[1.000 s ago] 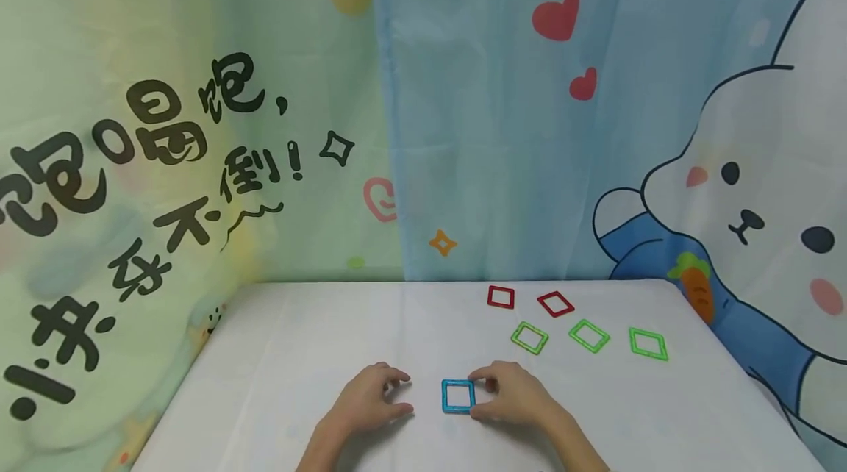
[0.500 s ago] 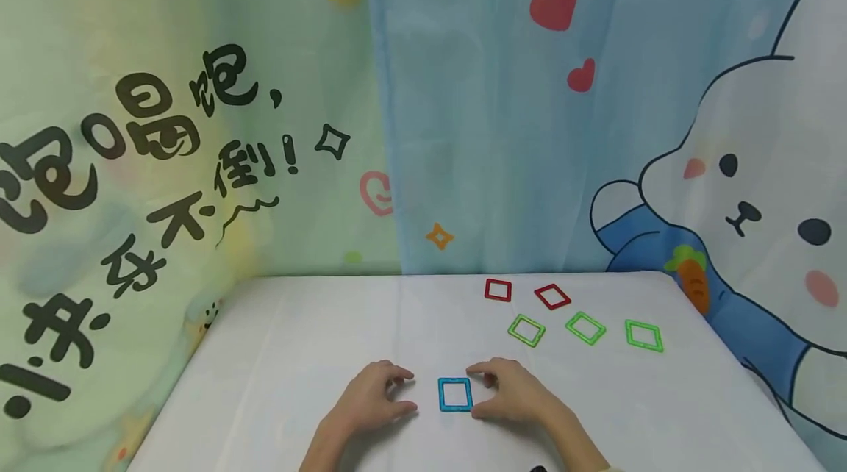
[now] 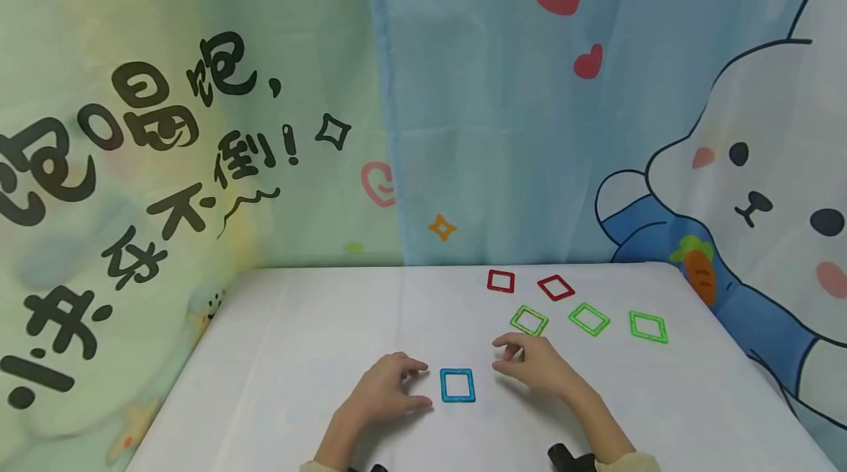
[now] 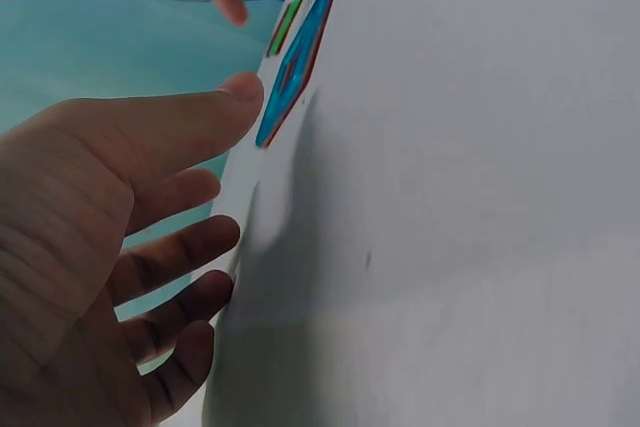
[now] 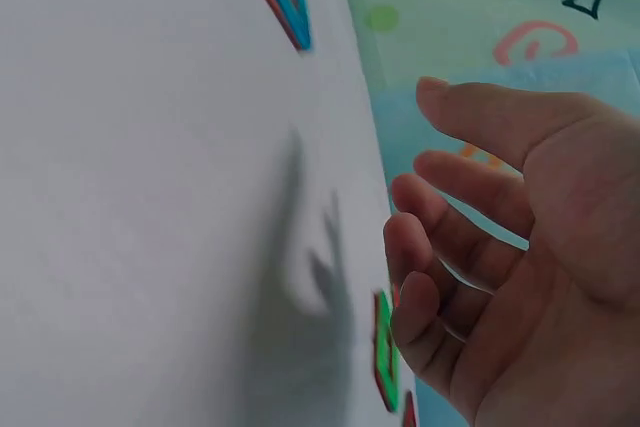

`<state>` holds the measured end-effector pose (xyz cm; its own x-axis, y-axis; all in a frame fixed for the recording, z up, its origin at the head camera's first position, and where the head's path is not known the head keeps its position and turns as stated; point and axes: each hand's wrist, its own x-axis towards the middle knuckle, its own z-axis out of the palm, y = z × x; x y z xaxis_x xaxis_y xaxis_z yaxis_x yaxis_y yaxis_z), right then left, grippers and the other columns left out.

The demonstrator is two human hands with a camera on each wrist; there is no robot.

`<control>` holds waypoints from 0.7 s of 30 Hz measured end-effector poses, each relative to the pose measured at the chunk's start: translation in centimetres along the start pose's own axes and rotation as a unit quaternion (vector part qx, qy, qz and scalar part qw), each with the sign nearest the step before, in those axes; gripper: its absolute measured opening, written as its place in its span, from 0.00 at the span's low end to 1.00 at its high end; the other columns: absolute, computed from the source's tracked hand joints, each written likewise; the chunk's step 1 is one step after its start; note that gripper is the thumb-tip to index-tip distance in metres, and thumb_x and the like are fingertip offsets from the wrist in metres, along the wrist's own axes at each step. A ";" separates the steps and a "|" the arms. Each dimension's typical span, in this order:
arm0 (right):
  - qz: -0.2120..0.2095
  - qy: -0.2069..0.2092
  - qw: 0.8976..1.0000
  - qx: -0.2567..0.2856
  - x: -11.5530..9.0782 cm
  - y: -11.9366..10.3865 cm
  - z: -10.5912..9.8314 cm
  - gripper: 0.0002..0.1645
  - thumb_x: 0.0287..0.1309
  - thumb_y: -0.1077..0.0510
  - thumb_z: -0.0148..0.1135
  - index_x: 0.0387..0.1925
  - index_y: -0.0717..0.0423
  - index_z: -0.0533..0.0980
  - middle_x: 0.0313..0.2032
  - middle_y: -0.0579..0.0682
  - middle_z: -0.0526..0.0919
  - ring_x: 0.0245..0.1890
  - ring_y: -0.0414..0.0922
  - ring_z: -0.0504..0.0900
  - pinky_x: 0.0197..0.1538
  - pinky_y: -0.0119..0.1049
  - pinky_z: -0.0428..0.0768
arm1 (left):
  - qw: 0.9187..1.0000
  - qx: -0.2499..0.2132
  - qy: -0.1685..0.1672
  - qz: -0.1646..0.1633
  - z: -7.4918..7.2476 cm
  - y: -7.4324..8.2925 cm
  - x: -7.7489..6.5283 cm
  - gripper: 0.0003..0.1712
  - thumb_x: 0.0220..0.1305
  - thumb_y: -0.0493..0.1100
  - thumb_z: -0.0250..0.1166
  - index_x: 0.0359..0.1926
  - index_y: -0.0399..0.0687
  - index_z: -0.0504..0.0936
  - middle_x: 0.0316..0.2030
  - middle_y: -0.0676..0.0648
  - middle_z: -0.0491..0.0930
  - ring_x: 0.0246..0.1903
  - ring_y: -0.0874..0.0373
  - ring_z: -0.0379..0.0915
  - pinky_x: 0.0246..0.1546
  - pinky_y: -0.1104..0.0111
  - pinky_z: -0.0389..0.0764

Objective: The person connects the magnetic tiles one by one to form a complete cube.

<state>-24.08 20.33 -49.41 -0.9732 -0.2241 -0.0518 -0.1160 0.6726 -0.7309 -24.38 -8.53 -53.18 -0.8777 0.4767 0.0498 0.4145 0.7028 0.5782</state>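
A blue square frame tile (image 3: 443,386) lies flat on the white table between the two hands. A reddish line runs along its lower edge in the left wrist view. My left hand (image 3: 387,390) is just left of the tile, thumb and fingers apart and loosely bent, with nothing in them. Its thumb tip (image 4: 243,87) overlaps the table near the tile in the left wrist view. Right of the tile, with a gap, my right hand (image 3: 541,365) hovers with its fingers loosely bent around nothing. The nearest green square frame tile (image 3: 535,312) is just beyond its fingers.
Two more green frame tiles (image 3: 647,315) lie to the far right. Behind them, near the table's back edge, are two red frame tiles (image 3: 501,272). A printed curtain (image 3: 490,185) hangs behind the table (image 3: 298,332). Black wrist gear (image 3: 570,459) shows at the right sleeve.
My right hand has left the blue tile's right edge and moved right and away toward the green tiles. The left hand has shifted slightly right, closer to the blue tile.
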 end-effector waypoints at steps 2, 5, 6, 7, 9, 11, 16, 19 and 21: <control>-0.003 0.014 1.000 -0.004 0.1 0.2 -0.9 0.20 0.56 0.58 0.70 0.50 0.60 0.79 0.29 0.47 0.76 0.26 0.44 0.72 0.26 0.36 0.74 | 1.000 0.002 0.000 0.003 0.2 0.3 0.3 0.31 0.46 0.57 0.78 0.50 0.49 0.84 0.39 0.58 0.80 0.37 0.66 0.72 0.41 0.68 0.76; -0.010 0.039 0.999 -0.020 0.5 0.7 -2.2 0.19 0.56 0.58 0.69 0.49 0.62 0.79 0.28 0.47 0.76 0.24 0.44 0.72 0.25 0.36 0.74 | 1.000 0.003 0.000 0.005 0.6 0.7 0.7 0.31 0.45 0.56 0.78 0.50 0.49 0.84 0.38 0.58 0.79 0.37 0.66 0.72 0.41 0.68 0.76; -0.016 0.047 0.998 -0.029 0.6 0.9 -2.6 0.19 0.56 0.58 0.69 0.48 0.63 0.79 0.28 0.47 0.76 0.24 0.43 0.72 0.25 0.36 0.74 | 1.000 0.004 0.000 0.004 0.7 0.8 0.8 0.32 0.45 0.57 0.79 0.50 0.49 0.84 0.38 0.59 0.79 0.37 0.66 0.72 0.42 0.69 0.76; -0.018 0.054 0.998 -0.040 0.8 1.0 -3.0 0.18 0.56 0.58 0.69 0.47 0.63 0.80 0.28 0.47 0.77 0.24 0.43 0.72 0.25 0.36 0.73 | 1.000 0.006 0.001 0.005 0.8 0.8 0.8 0.32 0.44 0.57 0.79 0.50 0.48 0.85 0.38 0.59 0.79 0.37 0.66 0.72 0.41 0.69 0.76; -0.022 0.064 0.996 -0.065 1.2 1.3 -3.7 0.18 0.56 0.58 0.68 0.47 0.64 0.79 0.28 0.47 0.77 0.24 0.43 0.71 0.26 0.37 0.72 | 1.000 0.007 0.004 0.010 0.8 1.0 0.9 0.32 0.43 0.56 0.80 0.49 0.47 0.85 0.37 0.58 0.79 0.36 0.66 0.72 0.40 0.70 0.75; -0.013 0.070 0.994 -0.084 1.6 1.5 -4.4 0.19 0.56 0.58 0.68 0.47 0.64 0.79 0.28 0.48 0.77 0.24 0.44 0.71 0.27 0.38 0.72 | 1.000 0.011 0.009 0.017 0.9 1.1 1.0 0.32 0.42 0.56 0.80 0.48 0.47 0.85 0.36 0.58 0.79 0.35 0.67 0.72 0.39 0.71 0.75; 0.027 0.083 0.991 -0.103 2.7 2.4 -5.3 0.24 0.55 0.55 0.69 0.50 0.67 0.77 0.31 0.52 0.80 0.26 0.46 0.73 0.29 0.39 0.73 | 0.999 0.021 0.014 0.022 1.0 1.3 1.4 0.33 0.41 0.56 0.80 0.48 0.46 0.86 0.36 0.56 0.80 0.33 0.67 0.71 0.36 0.71 0.74; 0.047 0.095 0.990 -0.093 3.1 3.2 -5.4 0.29 0.52 0.54 0.71 0.50 0.69 0.76 0.32 0.53 0.80 0.27 0.46 0.75 0.29 0.40 0.74 | 0.999 0.025 0.013 0.020 1.1 1.2 1.5 0.32 0.41 0.57 0.80 0.48 0.47 0.86 0.35 0.56 0.79 0.32 0.67 0.71 0.35 0.72 0.74; 0.062 0.107 0.988 -0.091 3.3 3.9 -5.2 0.31 0.51 0.53 0.73 0.52 0.69 0.76 0.32 0.53 0.79 0.29 0.47 0.75 0.30 0.41 0.74 | 0.999 0.030 0.013 0.020 1.1 1.3 1.6 0.32 0.41 0.57 0.80 0.48 0.48 0.86 0.35 0.57 0.79 0.32 0.67 0.70 0.34 0.72 0.73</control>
<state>-28.76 25.85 -48.89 -0.9996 0.0092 0.0273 -0.0088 0.8052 -0.5929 -24.98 -6.32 -53.27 -0.8655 0.4922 0.0932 0.4625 0.7138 0.5259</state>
